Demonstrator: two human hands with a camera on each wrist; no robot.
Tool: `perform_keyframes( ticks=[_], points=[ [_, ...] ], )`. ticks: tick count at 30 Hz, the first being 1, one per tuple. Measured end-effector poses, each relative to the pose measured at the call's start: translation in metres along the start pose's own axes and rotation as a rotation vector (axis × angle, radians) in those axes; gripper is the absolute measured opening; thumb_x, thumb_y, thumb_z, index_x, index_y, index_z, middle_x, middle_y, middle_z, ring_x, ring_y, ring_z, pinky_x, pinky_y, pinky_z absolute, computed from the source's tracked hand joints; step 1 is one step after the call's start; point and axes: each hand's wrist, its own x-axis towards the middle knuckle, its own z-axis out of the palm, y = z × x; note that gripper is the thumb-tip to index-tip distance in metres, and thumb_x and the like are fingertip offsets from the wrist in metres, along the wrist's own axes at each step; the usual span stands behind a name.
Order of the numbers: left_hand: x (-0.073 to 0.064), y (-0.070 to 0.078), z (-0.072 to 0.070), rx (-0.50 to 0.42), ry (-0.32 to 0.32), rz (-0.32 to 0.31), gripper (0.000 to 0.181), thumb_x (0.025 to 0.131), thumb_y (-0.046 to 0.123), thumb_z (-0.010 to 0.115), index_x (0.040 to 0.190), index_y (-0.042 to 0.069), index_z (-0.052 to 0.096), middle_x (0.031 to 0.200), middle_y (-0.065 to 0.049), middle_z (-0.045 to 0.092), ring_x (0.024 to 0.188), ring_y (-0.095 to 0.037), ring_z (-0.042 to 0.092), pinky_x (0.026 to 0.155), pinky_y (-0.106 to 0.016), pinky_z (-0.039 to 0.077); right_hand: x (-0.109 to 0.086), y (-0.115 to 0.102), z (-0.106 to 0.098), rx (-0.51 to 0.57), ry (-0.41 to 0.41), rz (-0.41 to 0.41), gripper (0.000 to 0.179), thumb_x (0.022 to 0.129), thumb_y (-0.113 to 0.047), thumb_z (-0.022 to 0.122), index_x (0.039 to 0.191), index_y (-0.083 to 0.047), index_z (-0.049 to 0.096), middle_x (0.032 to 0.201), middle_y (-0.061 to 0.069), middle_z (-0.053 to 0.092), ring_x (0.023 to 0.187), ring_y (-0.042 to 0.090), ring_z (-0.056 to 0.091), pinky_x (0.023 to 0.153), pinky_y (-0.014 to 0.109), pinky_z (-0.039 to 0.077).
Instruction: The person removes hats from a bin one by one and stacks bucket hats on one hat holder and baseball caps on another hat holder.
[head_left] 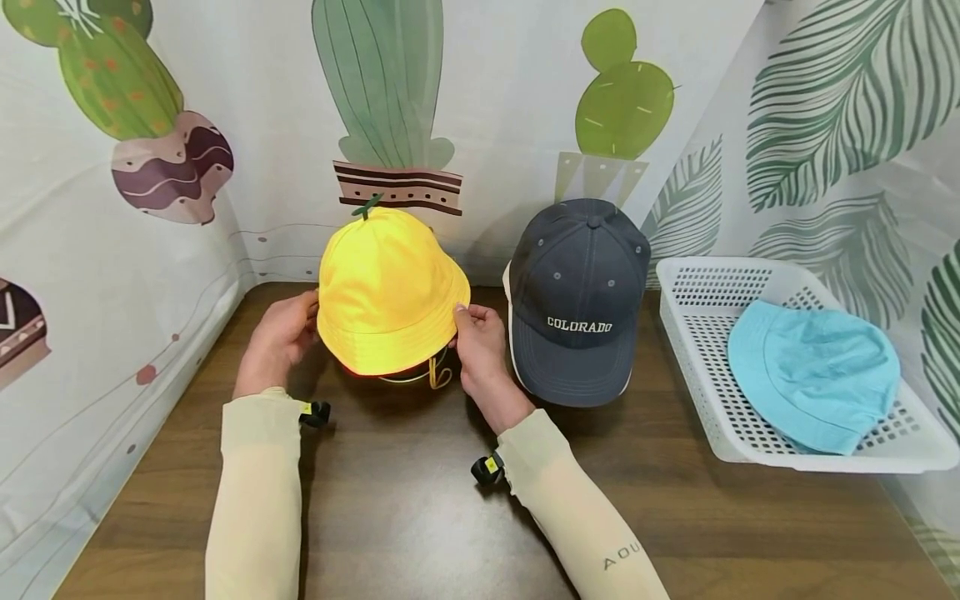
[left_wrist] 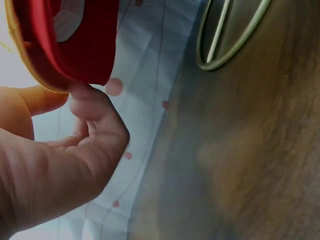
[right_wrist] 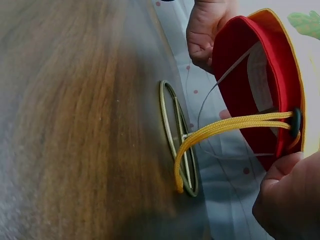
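Both hands hold a yellow bucket hat (head_left: 390,283) by its brim, one at each side. A green leaf sprout (head_left: 367,207) sticks up from its crown. On the left, thumb and fingers of my left hand (head_left: 279,335) pinch the brim edge; the left wrist view shows the red lining (left_wrist: 95,50) there. My right hand (head_left: 483,350) pinches the opposite edge, beside a yellow cord (right_wrist: 215,131) with a dark toggle. Below the raised brim, in the right wrist view, stands the round gold wire base (right_wrist: 162,102) of a stand. The hat hides the stand's top.
To the right, close to my right hand, a dark navy cap (head_left: 581,275) reading COLORADO stands upright. Farther right, a white plastic basket (head_left: 690,375) holds a light blue bucket hat (head_left: 817,375). A cactus-print cloth (head_left: 510,100) hangs behind the wooden table (head_left: 405,517).
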Motion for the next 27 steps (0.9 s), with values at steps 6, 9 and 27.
perform_keyframes(
  ticks=[6,9,27],
  points=[
    [-0.010,0.009,0.000,0.010,0.014,0.020,0.023,0.110,0.024,0.058,0.095,0.015,0.072,0.081,0.006,0.069,0.071,-0.009,0.060,0.063,-0.023,0.049,-0.006,-0.005,0.001,-0.073,0.023,-0.055,0.029,0.104,-0.017,0.069,0.123,0.000,0.055,0.101,0.007,0.055,0.083,0.017,0.054,0.072,0.028,0.049],
    [-0.013,0.014,0.001,0.010,0.043,0.043,0.019,0.110,0.027,0.059,0.101,0.016,0.072,0.089,0.007,0.069,0.081,-0.009,0.061,0.068,-0.022,0.049,-0.009,-0.010,0.002,-0.154,0.026,-0.106,0.040,0.104,-0.020,0.069,0.134,0.002,0.054,0.113,0.012,0.055,0.095,0.021,0.055,0.083,0.032,0.049],
    [-0.050,0.042,0.028,0.235,0.203,0.361,0.051,0.106,0.050,0.059,0.141,0.013,0.054,0.122,0.004,0.060,0.116,-0.013,0.058,0.092,-0.029,0.046,-0.037,-0.043,-0.007,-0.537,-0.186,-0.400,0.073,0.107,-0.044,0.059,0.169,-0.023,0.027,0.170,0.006,0.031,0.158,0.023,0.029,0.127,0.052,0.027]
  ],
)
